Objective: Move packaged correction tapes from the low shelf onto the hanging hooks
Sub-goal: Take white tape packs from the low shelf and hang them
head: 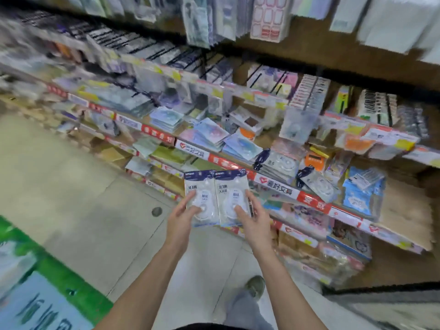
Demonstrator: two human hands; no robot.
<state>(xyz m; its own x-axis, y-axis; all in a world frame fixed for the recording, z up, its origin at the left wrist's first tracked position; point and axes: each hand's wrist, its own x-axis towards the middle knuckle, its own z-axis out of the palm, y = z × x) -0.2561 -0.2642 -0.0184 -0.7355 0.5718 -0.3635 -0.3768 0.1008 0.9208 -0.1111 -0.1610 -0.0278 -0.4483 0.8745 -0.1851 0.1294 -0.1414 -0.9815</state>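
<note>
Clearly lifted off the low shelf (281,184), two correction tape packs (217,196) sit side by side, left hand (182,216) and right hand (252,219) gripping one each, header holes uppermost for hooking

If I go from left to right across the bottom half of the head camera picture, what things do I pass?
green floor mat → round floor spot → left hand → left correction tape pack → right correction tape pack → right hand → blue packs on the low shelf
</note>
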